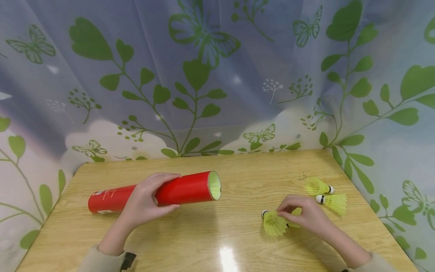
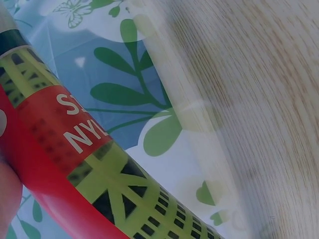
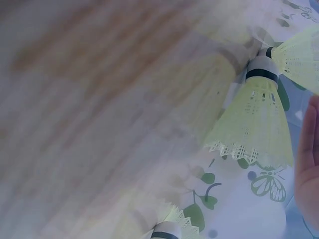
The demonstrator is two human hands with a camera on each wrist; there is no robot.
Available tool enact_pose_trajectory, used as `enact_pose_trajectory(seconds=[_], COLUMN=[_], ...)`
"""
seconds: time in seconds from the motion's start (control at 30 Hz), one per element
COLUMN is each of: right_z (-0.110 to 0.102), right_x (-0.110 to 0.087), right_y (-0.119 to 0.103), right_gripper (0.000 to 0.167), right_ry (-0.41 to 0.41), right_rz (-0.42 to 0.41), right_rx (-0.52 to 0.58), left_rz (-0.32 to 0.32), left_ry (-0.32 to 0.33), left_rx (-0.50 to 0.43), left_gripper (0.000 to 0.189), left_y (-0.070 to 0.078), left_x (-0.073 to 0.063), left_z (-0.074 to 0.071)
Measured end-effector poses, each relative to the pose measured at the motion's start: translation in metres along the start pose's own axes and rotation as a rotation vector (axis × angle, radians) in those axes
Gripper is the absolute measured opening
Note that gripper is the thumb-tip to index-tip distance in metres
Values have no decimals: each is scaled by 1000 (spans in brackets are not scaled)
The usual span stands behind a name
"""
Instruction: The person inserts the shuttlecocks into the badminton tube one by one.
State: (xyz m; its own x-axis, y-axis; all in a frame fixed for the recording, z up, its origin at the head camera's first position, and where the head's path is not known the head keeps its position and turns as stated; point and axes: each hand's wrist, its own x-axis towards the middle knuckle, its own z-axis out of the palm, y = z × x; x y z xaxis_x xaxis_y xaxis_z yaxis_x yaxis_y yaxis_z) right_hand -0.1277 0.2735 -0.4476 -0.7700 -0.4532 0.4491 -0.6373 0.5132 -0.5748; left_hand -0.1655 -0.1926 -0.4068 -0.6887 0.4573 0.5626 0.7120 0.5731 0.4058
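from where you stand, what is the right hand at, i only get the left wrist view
Observer: The right hand is at two yellow shuttlecocks; I can't tell whether it grips one.
Operator: ok and which way does the red tube open
Observer: Its open end faces right, toward the right hand's side.
Operator: any more shuttlecocks about
Observer: Yes, two more shuttlecocks lie farther right, near the right edge of the table.

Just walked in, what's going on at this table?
Someone's left grip holds a red tube, its open end facing right. The right grip is at the skirt of a yellow shuttlecock; whether it pinches it is unclear. Another shuttlecock is partly hidden by that grip, and two more shuttlecocks lie farther right on the table.
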Motion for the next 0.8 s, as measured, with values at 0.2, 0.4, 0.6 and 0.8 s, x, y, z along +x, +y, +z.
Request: enact_pose_trajectory(seconds=[0.2, 0.4, 0.6, 0.8], right_z=[0, 0, 2, 4], right_x=[8, 18, 28, 37], right_y=[-3, -10, -21, -26], right_gripper=[22, 20, 18, 16], right_ry=[60, 116, 186, 240], right_rz=[50, 110, 120, 154], right_rx=[-50, -45, -43, -17], left_rz=[-6, -7, -14, -20], left_ry=[0, 3, 3, 0], left_rx=[-5, -5, -2, 1], left_gripper=[78, 78, 78, 78], left_y=[0, 0, 1, 2], left_x=[-1, -1, -1, -1], left_z=[0, -1, -1, -1])
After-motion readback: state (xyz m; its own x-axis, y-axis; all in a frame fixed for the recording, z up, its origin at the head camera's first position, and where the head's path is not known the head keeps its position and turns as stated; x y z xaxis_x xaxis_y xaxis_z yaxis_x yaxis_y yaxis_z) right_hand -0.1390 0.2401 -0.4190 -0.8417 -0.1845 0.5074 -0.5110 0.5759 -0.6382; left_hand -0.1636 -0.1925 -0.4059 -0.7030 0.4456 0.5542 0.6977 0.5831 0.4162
